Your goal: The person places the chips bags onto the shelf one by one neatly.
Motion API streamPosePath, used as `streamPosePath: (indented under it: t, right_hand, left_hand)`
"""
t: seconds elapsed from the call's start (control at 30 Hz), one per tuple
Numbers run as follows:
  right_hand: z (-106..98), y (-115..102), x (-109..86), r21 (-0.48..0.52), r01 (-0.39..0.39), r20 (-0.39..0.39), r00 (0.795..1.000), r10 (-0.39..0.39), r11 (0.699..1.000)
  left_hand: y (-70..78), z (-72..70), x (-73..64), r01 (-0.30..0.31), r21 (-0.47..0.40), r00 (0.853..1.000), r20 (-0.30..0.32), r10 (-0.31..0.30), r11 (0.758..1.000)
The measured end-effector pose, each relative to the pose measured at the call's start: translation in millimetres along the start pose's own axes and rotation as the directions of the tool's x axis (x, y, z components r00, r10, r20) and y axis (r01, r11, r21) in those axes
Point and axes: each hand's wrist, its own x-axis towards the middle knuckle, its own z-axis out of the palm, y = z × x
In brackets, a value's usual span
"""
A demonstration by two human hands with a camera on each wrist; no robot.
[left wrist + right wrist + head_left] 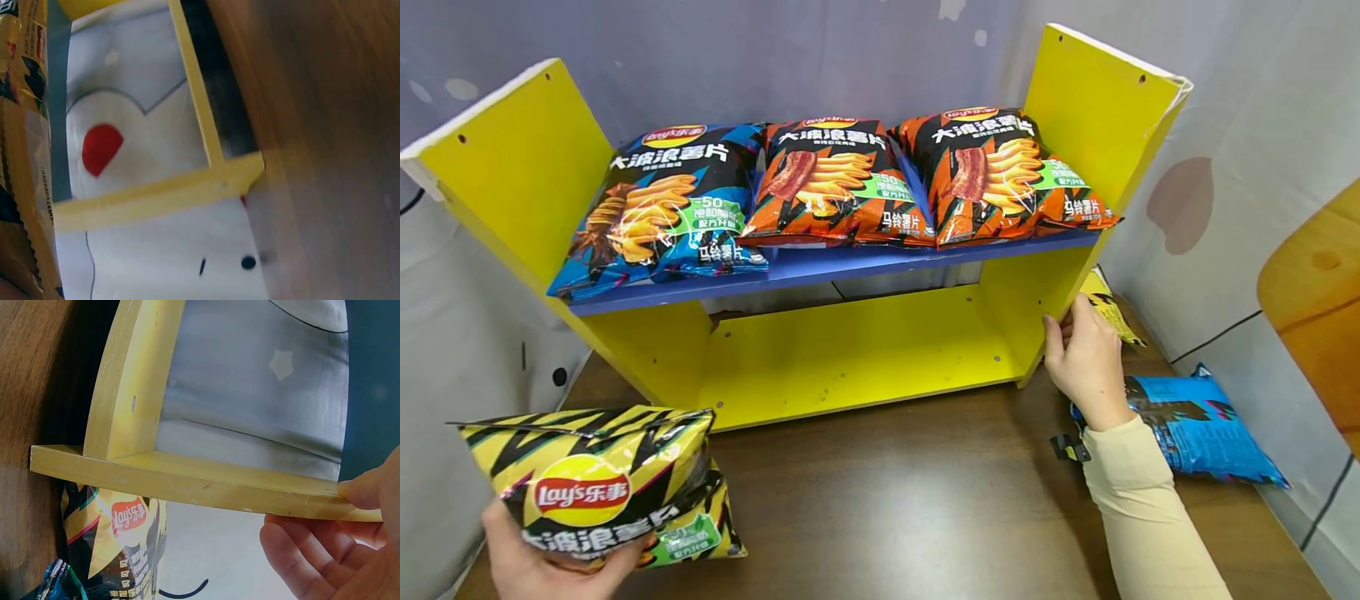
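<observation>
A pale printed curtain fills the back of my head view, with the brown desk spread out in front of it. On the desk stands the yellow rack, its blue shelf running between two side panels. Three chip bags lean back side by side on that shelf: a blue-and-black bag on the left, a middle orange bag, and a right orange bag against the right panel. I see the yellow-and-black bag held up in front of the rack's left end, label facing me. Past the rack's right side, a blue bag lies on the desk, partly behind the cream sleeve, and a second yellow bag sits just outside the right panel, mostly hidden. Of the two hands, the left hand grasps the yellow-and-black bag from below, thumb and fingers wrapped on it. The right hand pinches the right panel's front edge; my right wrist feed shows the thumb on the inner face, fingers on the outer. A small black strap shows beside the right wrist.
</observation>
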Motion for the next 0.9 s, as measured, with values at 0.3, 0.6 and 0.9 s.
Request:
streamPosePath:
  t: [0.3, 0.6, 0.9]
  right_hand:
    - [0.2, 0.1, 1.0, 0.0, 0.007, 0.003, 1.0, -0.007, 1.0]
    - [-0.2, -0.5, 0.4, 0.006, 0.002, 0.006, 1.0, -0.002, 1.0]
    - [0.2, 1.2, -0.2, 0.008, 0.018, -0.004, 1.0, -0.018, 1.0]
  left_hand:
    - [-10.2, 31.7, 13.5, -0.341, 0.391, 0.939, 0.093, 0.332, 0.855]
    - [-14.6, 67.3, 42.3, -0.348, 0.507, 0.937, 0.195, 0.289, 0.789]
    - [-17.8, 102.6, 74.2, -0.19, 0.633, 0.982, 0.133, 0.136, 0.75]
